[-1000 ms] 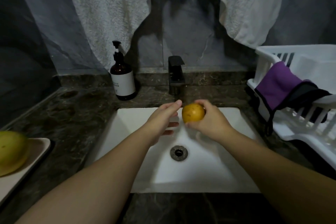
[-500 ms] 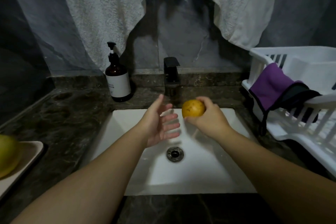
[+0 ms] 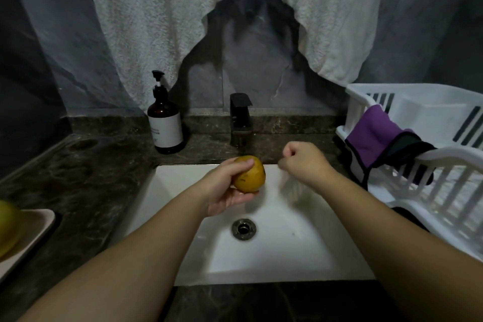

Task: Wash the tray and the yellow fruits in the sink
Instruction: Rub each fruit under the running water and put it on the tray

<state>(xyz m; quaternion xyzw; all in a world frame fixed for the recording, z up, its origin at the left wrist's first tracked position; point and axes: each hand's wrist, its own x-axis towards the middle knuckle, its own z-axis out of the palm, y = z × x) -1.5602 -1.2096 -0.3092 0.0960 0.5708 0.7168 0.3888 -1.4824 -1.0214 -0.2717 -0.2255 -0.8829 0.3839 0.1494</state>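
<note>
Fruit, yellow, sat gripped in the left hand above the sink, just in front of the tap. The right hand was a bare fist beside it. Left of the sink, the tray held another yellow fruit on the bench.

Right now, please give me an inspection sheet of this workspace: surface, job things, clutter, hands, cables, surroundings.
Surface: dark marble counter around a white sink; drain open.
Job's things: one yellow fruit held over the sink; tray at the left edge with a second yellow fruit on it, partly out of view.
Clutter: soap bottle; white dish rack with a purple cloth over its rim.
Hands: left hand grips the fruit; right hand curled, holding nothing.
Cables: nothing seen.
Surroundings: black faucet; running water cannot be told; white towels hang on the wall.
</note>
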